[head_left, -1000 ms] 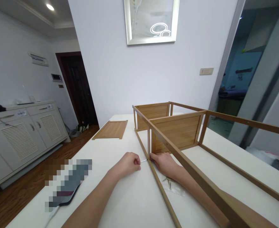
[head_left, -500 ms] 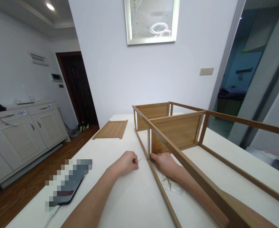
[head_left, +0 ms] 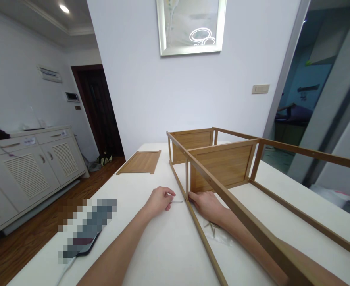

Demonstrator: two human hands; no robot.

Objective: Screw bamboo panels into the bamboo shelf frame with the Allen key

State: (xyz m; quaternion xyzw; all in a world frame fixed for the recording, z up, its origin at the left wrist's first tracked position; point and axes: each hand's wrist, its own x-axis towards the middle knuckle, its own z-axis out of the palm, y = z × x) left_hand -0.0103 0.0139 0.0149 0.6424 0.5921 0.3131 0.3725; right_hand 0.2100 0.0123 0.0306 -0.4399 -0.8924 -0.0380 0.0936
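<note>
Your white bench [head_left: 160, 250] carries everything. The wooden frame [head_left: 222, 167] lies on the right, its lower rail [head_left: 202, 235] resting flat, likely for stability. Well apart, near the far left edge, a loose panel [head_left: 141, 163] leaves open room beside your hands. Your right hand [head_left: 206, 204] reaches beneath the upper rail [head_left: 210, 181], which limits lifting; its fingers touch the foot of a short post [head_left: 187, 178], probably bracing it, though you cannot tell whether they grip. Your left hand [head_left: 160, 200] pinches a thin metal rod [head_left: 177, 201], tip just short of that post. Small screws [head_left: 212, 228] lie beside your right forearm.
</note>
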